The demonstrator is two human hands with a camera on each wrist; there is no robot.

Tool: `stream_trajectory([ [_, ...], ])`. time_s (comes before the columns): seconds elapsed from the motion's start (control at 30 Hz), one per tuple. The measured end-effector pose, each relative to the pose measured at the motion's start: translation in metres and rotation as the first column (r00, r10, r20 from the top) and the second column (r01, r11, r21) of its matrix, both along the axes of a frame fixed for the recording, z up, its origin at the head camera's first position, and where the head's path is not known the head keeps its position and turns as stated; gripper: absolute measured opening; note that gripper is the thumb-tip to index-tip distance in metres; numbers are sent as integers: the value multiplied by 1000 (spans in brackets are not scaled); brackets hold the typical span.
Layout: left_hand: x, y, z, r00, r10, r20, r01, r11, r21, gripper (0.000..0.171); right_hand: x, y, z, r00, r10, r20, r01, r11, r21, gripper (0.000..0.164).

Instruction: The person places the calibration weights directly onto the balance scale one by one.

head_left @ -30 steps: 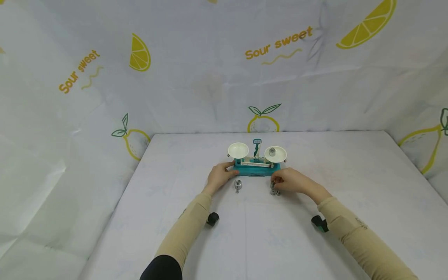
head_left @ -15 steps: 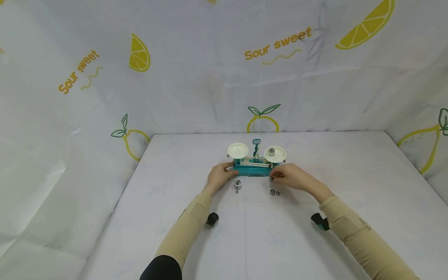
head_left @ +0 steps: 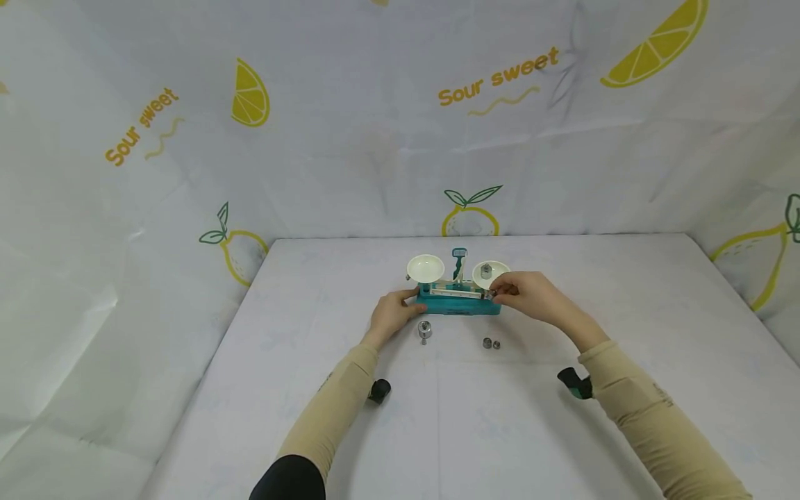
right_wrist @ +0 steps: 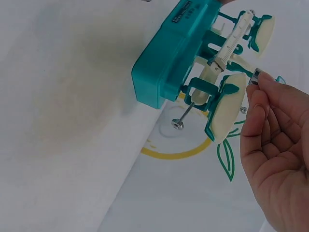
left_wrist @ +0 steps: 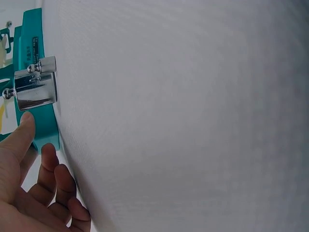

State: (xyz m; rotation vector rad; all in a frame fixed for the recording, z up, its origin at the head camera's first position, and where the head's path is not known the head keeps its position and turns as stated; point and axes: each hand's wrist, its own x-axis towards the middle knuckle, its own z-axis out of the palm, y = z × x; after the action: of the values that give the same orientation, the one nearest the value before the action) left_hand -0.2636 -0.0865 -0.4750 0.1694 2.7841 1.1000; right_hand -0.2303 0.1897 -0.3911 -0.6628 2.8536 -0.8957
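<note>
A teal balance scale (head_left: 459,305) with two cream pans stands towards the back of the table. My left hand (head_left: 390,319) grips the left end of its base, thumb in front; in the left wrist view the hand's thumb lies on the teal side. My right hand (head_left: 531,298) is at the right pan (head_left: 480,279). Between thumb and forefinger it pinches a small metal weight (right_wrist: 254,77), held just above that pan in the right wrist view. Another metal weight (head_left: 486,269) stands in the right pan. The left pan (head_left: 426,268) holds nothing visible.
In front of the scale's left side stand a large metal weight (head_left: 424,326) and a smaller one (head_left: 424,342). Two small weights (head_left: 487,343) sit side by side in front of its right side. A white cloth wall (head_left: 350,173) rises behind the table.
My right hand has lifted a small weight off the table and carried it up to the right pan. My left hand stays on the scale's base.
</note>
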Motion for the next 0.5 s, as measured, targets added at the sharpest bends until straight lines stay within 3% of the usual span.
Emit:
stream_trajectory([
  [0.5, 0, 0, 1, 1000, -6, -2, 6, 1000, 1, 51, -18, 6, 5, 985, -171, -27, 171, 985, -1, 23],
])
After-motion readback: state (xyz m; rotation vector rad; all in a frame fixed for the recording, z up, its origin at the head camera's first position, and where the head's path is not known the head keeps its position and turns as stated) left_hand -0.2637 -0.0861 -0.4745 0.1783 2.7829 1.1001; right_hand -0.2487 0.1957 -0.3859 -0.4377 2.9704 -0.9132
